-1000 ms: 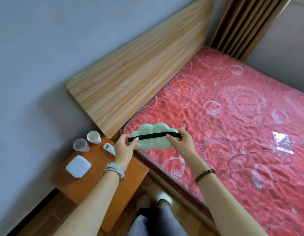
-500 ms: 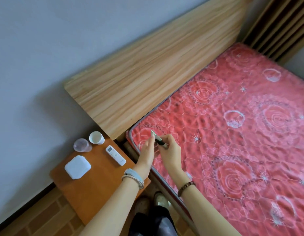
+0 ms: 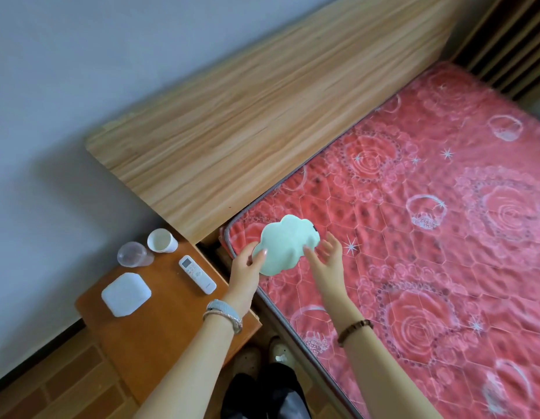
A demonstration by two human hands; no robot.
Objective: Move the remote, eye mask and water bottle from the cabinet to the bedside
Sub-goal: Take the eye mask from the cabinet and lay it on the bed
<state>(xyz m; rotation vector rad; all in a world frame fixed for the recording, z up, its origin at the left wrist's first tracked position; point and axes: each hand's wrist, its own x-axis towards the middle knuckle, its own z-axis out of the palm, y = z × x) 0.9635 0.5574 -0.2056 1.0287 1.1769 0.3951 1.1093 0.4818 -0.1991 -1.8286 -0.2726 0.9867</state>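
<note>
A pale green cloud-shaped eye mask point(image 3: 285, 244) lies smooth side up at the near corner of the red mattress point(image 3: 429, 237), below the headboard. My left hand point(image 3: 246, 267) grips its left edge between thumb and fingers. My right hand point(image 3: 327, 255) hovers at the mask's right edge, fingers spread, holding nothing. A white remote point(image 3: 197, 274) rests on the small orange bedside table point(image 3: 159, 322), to the left of my left wrist. No water bottle is in view.
On the table also stand a white paper cup point(image 3: 162, 241), a clear plastic cup point(image 3: 134, 254) and a white square box point(image 3: 126, 294). The wooden headboard point(image 3: 262, 122) leans behind the bed. My shoes point(image 3: 262, 358) are on the brick-pattern floor between table and bed.
The mask was held strap-up by both hands, then turned edge-on, and now lies smooth side up on the mattress corner. My right hand has let go and opened.
</note>
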